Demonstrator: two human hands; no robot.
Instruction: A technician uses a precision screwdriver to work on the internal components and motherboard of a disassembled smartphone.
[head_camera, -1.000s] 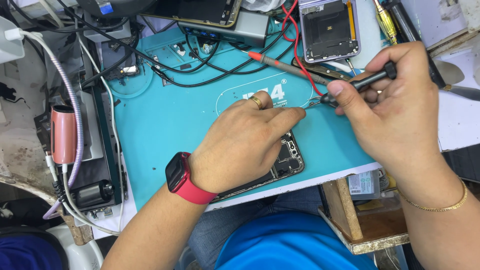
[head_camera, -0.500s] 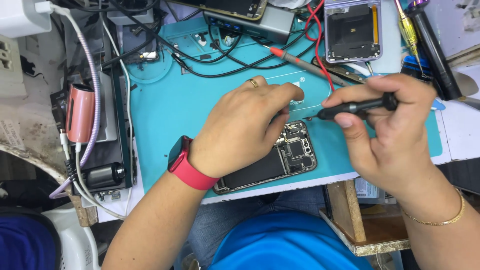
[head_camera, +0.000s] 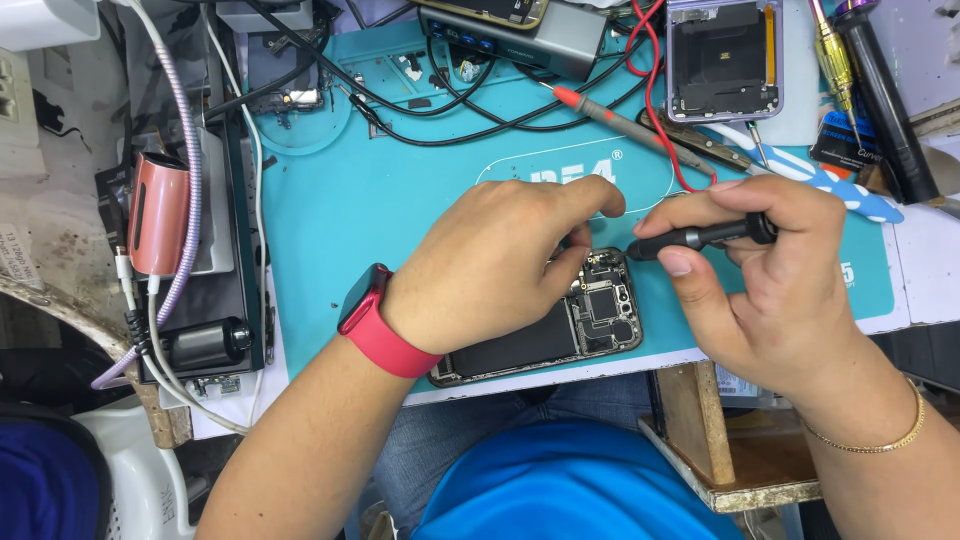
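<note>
Cluttered desk (head_camera: 930, 290), teal mat (head_camera: 380, 200): left hand (head_camera: 490, 265) pins opened phone (head_camera: 560, 335); right hand (head_camera: 770, 280) clamps screwdriver (head_camera: 700, 237). Keep tip square, pressure light.

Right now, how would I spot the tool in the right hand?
Find the teal mat, then the opened phone at its near edge under the left hand. Just right of it, the right hand holds a short black screwdriver sideways; unlike the red-tipped probe behind, it trails no wire.
</note>
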